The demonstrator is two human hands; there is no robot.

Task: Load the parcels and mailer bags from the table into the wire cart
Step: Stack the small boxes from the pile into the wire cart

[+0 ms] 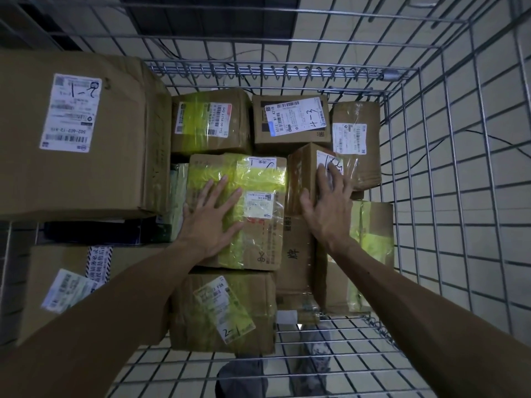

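Both hands are lying flat on parcels stacked inside the wire cart (448, 196).
Left hand (211, 218) is pressing the yellow-taped parcel (258, 239), fingers spread. Right hand (327, 211), fingers spread, is part-covering the small parcel (301, 168) and its scrawled label (323, 158), which is unreadable.

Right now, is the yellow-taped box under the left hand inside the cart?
Inside: the yellow-taped box lies packed between the wire cart walls.

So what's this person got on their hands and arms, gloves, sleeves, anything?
Nothing that shows. The left hand and right hand are bare: no gloves, no rings or tape that I can see. The left forearm and right forearm are uncovered to the picture's edge, with no sleeve, watch or wristband in view.
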